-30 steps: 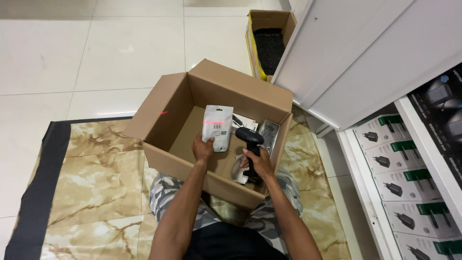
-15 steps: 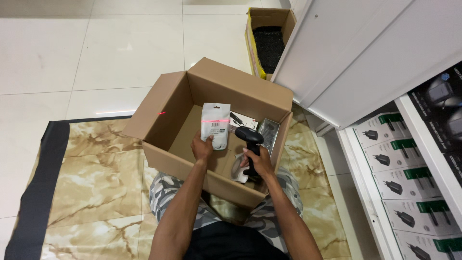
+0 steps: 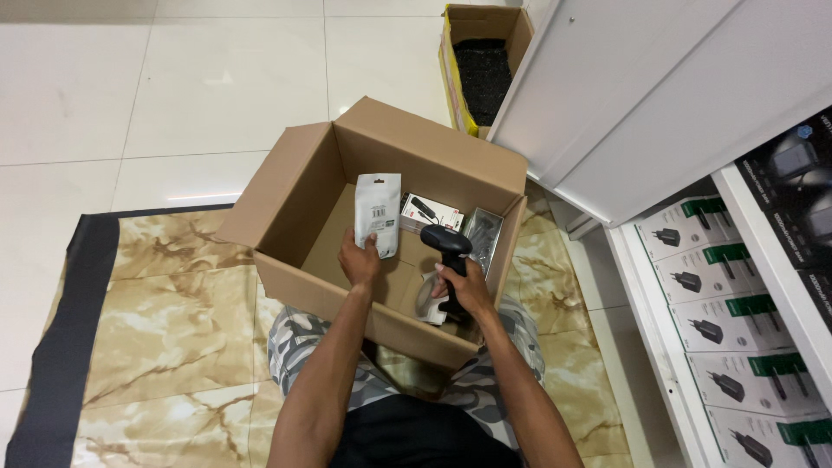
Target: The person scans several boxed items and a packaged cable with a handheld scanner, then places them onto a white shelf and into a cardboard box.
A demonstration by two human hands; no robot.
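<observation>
White pouch (image 3: 378, 211) above left fingers (image 3: 368, 245)

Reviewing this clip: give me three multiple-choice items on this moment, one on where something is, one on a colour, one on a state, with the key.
1. Where is the white pouch?
A. Held up over the open cardboard box
B. On the shelf at the right
C. Flat on the marbled mat

2. What colour is the handheld scanner?
A. White
B. Black
C. Yellow

3. In what state is the cardboard box in front of the person?
A. Taped shut
C. Flattened
B. Open, with small packages inside

Key:
1. A: the left hand grips the pouch by its lower edge, above the inside of the box.
2. B: the scanner in the right hand is black all over.
3. B: the flaps stand open and a white package lies on the bottom.
</observation>
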